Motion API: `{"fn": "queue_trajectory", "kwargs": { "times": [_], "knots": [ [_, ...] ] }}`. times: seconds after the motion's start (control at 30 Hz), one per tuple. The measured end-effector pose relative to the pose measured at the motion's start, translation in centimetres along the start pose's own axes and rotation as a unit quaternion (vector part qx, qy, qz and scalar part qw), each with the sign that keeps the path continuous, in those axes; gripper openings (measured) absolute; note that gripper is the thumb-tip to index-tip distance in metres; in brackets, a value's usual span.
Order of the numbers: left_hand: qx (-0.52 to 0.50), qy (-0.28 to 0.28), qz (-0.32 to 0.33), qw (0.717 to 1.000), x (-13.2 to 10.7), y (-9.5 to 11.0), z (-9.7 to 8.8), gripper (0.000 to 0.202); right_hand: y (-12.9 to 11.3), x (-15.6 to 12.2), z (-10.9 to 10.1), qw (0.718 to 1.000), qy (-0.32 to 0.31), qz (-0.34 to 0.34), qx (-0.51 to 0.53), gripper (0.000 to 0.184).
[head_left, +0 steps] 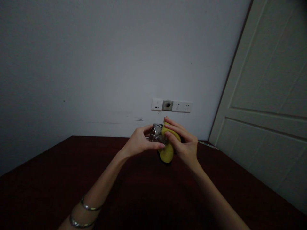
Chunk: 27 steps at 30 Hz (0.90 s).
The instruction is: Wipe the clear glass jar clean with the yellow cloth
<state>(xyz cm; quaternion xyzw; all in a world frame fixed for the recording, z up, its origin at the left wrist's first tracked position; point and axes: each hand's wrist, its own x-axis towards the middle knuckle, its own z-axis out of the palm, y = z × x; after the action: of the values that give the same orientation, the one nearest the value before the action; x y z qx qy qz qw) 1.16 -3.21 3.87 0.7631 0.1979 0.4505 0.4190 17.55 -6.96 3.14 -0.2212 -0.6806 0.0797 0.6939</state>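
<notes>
My left hand [139, 142] is closed around a small shiny glass or metal object [156, 133], held up above the dark red-brown table [59, 172]. My right hand [183, 143] presses a yellow cloth [168, 152] against that object, fingers wrapped over the cloth. Both hands meet in the middle of the view, just above the table's far part. Two silver bangles [82, 214] sit on my left wrist. What the shiny object is exactly cannot be made out in the dim light.
A white wall stands behind the table, with a row of sockets and a switch plate [171, 106] just above the hands. A white panelled door [266, 105] fills the right side. A thin cable [207, 145] lies at the table's far right edge.
</notes>
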Motion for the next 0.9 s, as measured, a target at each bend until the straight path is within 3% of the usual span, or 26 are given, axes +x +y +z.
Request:
{"fn": "queue_trajectory", "kwargs": {
  "times": [0.1, 0.27, 0.47, 0.67, 0.83, 0.9],
  "knots": [
    [0.01, 0.005, -0.002, 1.0, 0.0, -0.5, 0.1, 0.059, 0.5, 0.0, -0.1, 1.0, 0.001, 0.021, 0.017, 0.02],
    [0.055, 0.027, -0.013, 0.998, 0.1, -0.7, -0.2, 0.06, 0.9, -0.1, -0.2, 0.998, -0.062, -0.009, 0.016, 0.022],
    [0.058, 0.017, -0.014, 0.998, -0.1, -0.4, 0.2, 0.065, 1.3, 0.0, -0.1, 0.999, 0.004, 0.038, 0.015, 0.018],
    [0.184, 0.053, 0.011, 0.981, -0.3, -0.3, 0.2, 0.055, 0.8, -0.1, -0.3, 0.987, -0.128, -0.089, -0.037, 0.026],
    [0.225, 0.066, 0.008, 0.972, -0.3, -0.3, 0.3, 0.053, 1.1, -0.3, 0.0, 0.994, -0.055, -0.064, -0.066, 0.023],
    [0.234, 0.067, 0.015, 0.97, -0.2, -0.5, 0.2, 0.05, 1.2, -0.4, 0.0, 0.992, -0.07, -0.08, -0.068, 0.025]
  ]
}}
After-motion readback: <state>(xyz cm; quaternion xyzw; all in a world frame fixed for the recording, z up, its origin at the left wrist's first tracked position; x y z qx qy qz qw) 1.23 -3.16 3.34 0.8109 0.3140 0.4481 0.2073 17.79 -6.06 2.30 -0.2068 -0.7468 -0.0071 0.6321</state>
